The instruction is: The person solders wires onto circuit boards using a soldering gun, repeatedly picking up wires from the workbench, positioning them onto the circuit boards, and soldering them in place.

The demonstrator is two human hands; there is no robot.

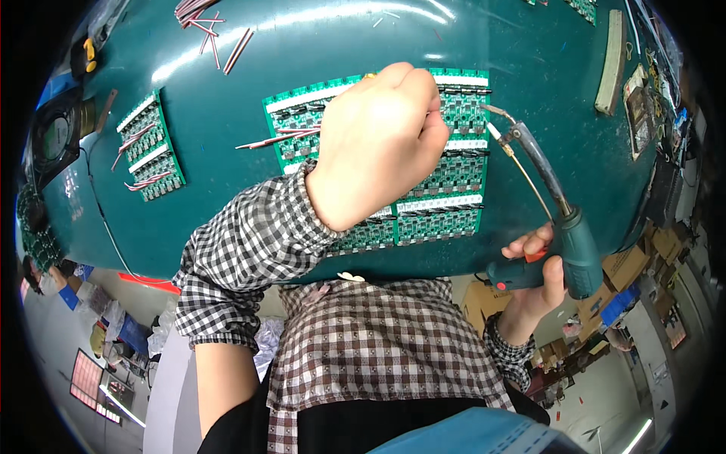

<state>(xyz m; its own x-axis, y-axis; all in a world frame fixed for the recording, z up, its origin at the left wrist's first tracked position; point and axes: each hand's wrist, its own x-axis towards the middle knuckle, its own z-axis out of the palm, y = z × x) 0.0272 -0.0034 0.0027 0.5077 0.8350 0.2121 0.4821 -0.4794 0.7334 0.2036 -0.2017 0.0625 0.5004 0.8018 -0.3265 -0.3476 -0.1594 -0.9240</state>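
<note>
Over the middle of a green circuit board panel point(461, 178), my left hand point(382, 140) is curled closed. Its fingertips, and whatever they grip, are hidden from view. Several red and white wires point(291, 135) stick out leftward from beneath this hand; whether they are held or lie on the panel is unclear. My right hand point(541, 280) grips a dark green soldering gun point(578, 253), with fingers at its red trigger. The gun's bent metal tip and thin feed tube point up and left, at the panel's upper right edge.
A smaller board panel point(151, 147) with wires lies to the left on the green table point(219, 197). Loose red and white wires point(238, 51) lie at the far left. A black fan point(57, 140) stands at the left edge; a pale bar point(611, 64) lies far right.
</note>
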